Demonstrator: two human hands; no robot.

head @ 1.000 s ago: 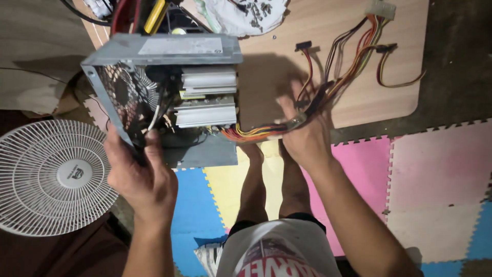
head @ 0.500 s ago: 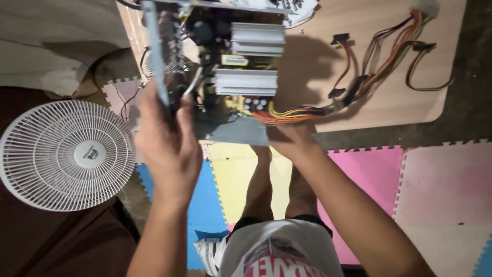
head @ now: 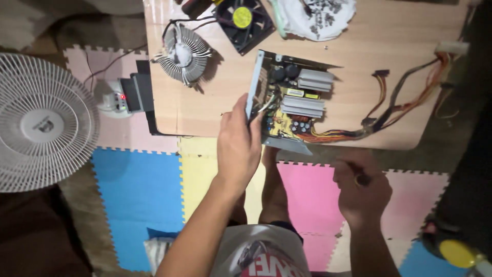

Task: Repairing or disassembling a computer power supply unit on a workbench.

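An open power supply unit lies on a wooden board, its circuit board and silver heat sinks exposed. A bundle of coloured cables runs from it to the right across the board. My left hand grips the unit's left metal wall, fingers wrapped over the edge. My right hand is off the board, above the pink mat, closed around a small dark tool with a yellowish band; blur hides what kind of tool it is.
A round finned heatsink, a black case fan and a white cloth with small screws lie at the board's far side. A white floor fan stands left, beside a white device with a red light. Coloured foam mats cover the floor.
My right hand has let go of the cables and dropped back off the board, now closed on a small tool. The power supply sits flatter on the board, my left hand still gripping it.
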